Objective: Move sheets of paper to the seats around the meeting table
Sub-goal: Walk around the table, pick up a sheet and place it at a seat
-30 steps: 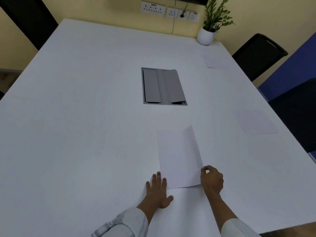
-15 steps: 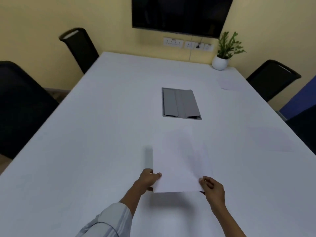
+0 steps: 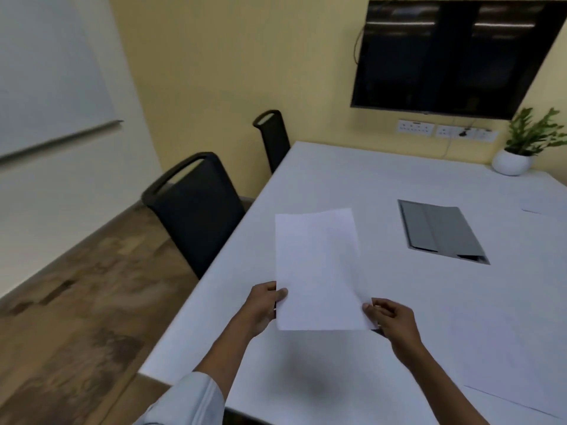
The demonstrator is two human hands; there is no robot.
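The white meeting table [image 3: 399, 348] stands by two black chairs [image 3: 196, 216] (yellow wall behind) — the left hand [image 3: 264, 305] and right hand [image 3: 391, 317] pinch one sheet of paper [image 3: 317, 268] by its lower corners, above the table.

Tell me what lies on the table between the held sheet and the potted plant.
In the head view, only the grey cable hatch set into the table lies between the sheet and the plant; the rest is bare.
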